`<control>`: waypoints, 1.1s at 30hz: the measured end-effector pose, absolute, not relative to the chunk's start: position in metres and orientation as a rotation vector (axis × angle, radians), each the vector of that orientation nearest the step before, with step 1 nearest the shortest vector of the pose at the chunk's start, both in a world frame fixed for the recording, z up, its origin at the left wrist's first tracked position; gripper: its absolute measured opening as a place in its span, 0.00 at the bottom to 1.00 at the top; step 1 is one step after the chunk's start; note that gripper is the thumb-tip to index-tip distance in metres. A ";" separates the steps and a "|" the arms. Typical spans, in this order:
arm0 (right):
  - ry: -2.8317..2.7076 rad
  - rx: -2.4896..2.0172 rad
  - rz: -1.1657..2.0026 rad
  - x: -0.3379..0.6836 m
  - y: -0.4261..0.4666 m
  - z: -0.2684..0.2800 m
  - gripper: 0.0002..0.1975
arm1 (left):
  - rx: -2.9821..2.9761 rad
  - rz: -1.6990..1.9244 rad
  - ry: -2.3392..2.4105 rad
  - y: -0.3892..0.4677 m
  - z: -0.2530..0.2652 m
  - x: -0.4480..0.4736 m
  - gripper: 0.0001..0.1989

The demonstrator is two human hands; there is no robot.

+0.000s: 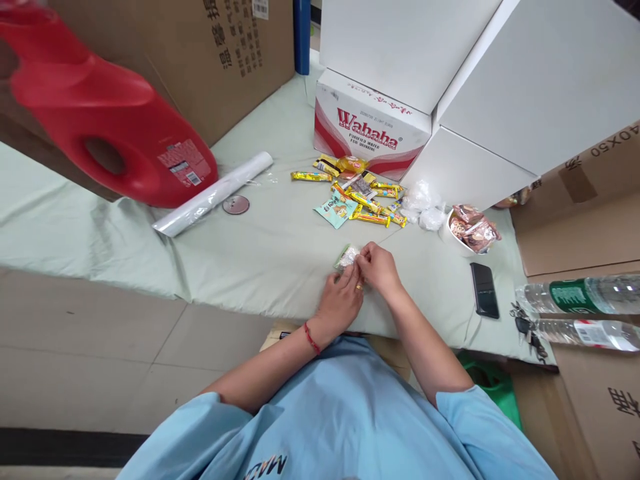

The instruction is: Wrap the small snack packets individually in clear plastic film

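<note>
A small snack packet wrapped in crinkled clear plastic (346, 257), greenish along its edge, lies on the cloth-covered table in front of me. My left hand (340, 301), with a red bracelet at the wrist, holds its near side with the fingers close together. From the right, my right hand (380, 268) pinches the wrapping, its fingertips meeting those of the left. My fingers hide part of the packet. Beyond it lies a pile of yellow-wrapped snack sticks (367, 219) with a light-blue snack packet (336, 210). Several clear plastic-wrapped bundles (431, 218) sit to their right.
A plastic film roll (215, 195), a round metal disc (236, 205) and a red jug (145, 127) are at left. A Wahaha box (370, 127) stands behind. At right are a tub of wrapped snacks (473, 230), a phone (485, 290), keys (525, 327) and water bottles (610, 295).
</note>
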State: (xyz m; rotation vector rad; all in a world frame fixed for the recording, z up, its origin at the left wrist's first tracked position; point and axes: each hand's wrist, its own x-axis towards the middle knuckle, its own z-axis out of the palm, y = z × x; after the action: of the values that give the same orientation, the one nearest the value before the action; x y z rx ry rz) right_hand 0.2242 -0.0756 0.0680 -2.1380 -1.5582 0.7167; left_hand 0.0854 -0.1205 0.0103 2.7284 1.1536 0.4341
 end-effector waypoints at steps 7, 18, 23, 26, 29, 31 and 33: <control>-1.928 -2.388 0.305 0.189 -0.082 0.069 0.12 | 2.541 0.624 0.987 -0.115 0.000 0.063 0.22; -2.107 -2.150 0.108 0.172 -0.108 0.040 0.37 | 2.365 0.808 0.979 -0.137 -0.010 0.009 0.19; -2.167 -2.206 0.153 0.176 -0.095 0.050 0.30 | 2.413 0.822 1.032 -0.136 -0.006 0.014 0.16; -2.206 -2.237 0.163 0.176 -0.087 0.061 0.24 | 2.436 0.824 1.032 -0.135 -0.004 0.016 0.15; -2.261 -2.270 0.138 0.175 -0.084 0.068 0.21 | 2.440 0.810 1.015 -0.136 -0.004 0.014 0.15; -2.339 -2.239 0.104 0.176 -0.084 0.072 0.20 | 2.437 0.814 1.005 -0.136 -0.005 0.013 0.15; -2.435 -2.181 0.082 0.179 -0.084 0.076 0.19 | 2.437 0.834 0.998 -0.137 -0.006 0.013 0.15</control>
State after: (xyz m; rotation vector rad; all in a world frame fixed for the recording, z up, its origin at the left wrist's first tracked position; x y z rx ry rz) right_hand 0.1791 -0.0836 0.0756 -2.1811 -2.4351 0.0823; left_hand 0.0127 -0.1366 -0.0065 2.4370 0.9979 0.8340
